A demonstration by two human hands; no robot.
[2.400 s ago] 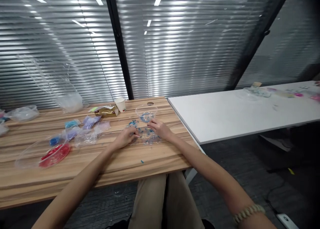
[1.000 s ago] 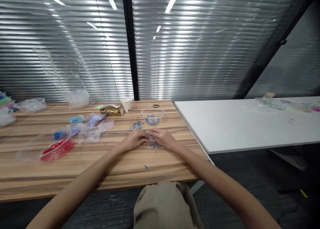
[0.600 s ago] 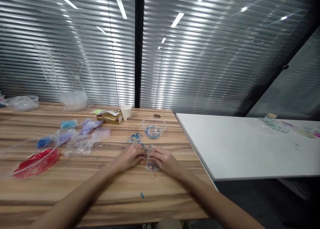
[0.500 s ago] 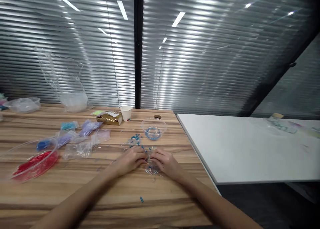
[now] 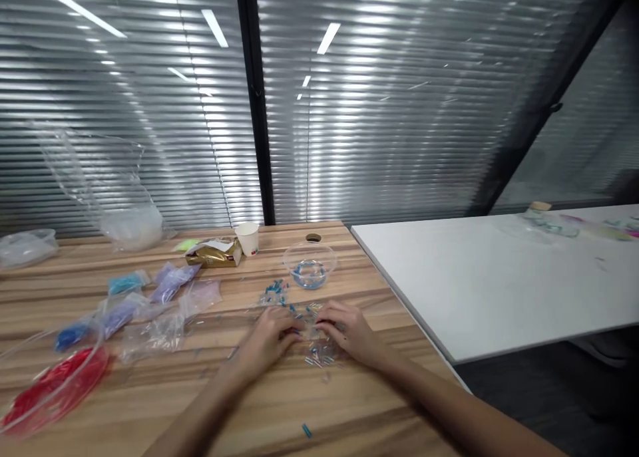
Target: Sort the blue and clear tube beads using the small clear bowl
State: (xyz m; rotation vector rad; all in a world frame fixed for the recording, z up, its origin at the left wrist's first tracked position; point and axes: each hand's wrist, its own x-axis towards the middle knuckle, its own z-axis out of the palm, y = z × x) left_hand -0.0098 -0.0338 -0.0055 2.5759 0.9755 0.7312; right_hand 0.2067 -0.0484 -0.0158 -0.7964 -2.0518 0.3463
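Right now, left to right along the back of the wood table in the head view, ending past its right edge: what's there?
Tub → clear bag → gold box → cup → bowl → white table.

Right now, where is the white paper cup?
In the head view, the white paper cup stands left of centre near the wooden table's far edge, just right of the gold packet.

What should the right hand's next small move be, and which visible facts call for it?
Probably to pick up one of the blue pieces and put it in the bowl. The bowl holds similar ones and stands just beyond the right hand, while these lie loose on the table.
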